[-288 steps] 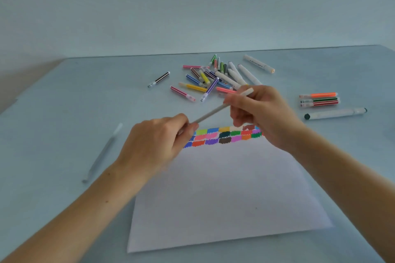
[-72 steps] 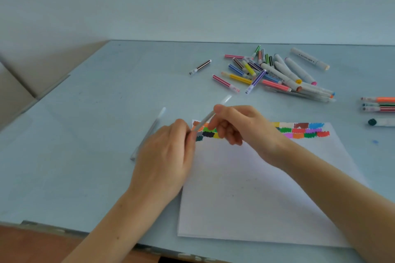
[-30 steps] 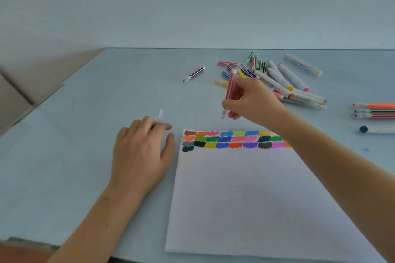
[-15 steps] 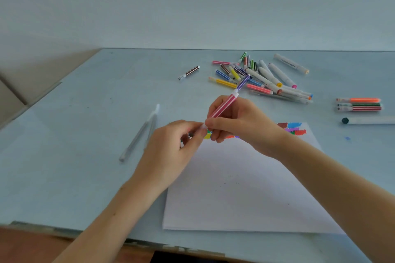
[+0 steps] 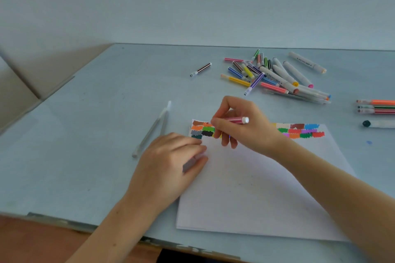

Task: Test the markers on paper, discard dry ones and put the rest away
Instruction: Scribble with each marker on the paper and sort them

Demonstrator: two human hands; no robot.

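Cap now off in the left hand (image 5: pixel 171 160); right hand (image 5: pixel 241 126) grips the pink marker (image 5: pixel 236 120) over paper (image 5: pixel 256 188).

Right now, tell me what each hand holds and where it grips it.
The right hand pinches the pink marker near its tip end, over the paper. The left hand holds a small pale piece, likely the marker's cap, in its fingertips.

view: head camera, single, wide-angle | position: above the near edge of the worktop (image 5: pixel 85 156) | facing: forward and down, toward the wall beyond the worktop's far edge | range: close over the paper (image 5: pixel 256 188) (both hands (image 5: pixel 241 121) in frame) | tilt: worktop's far edge slopes slightly | overlap: no second view
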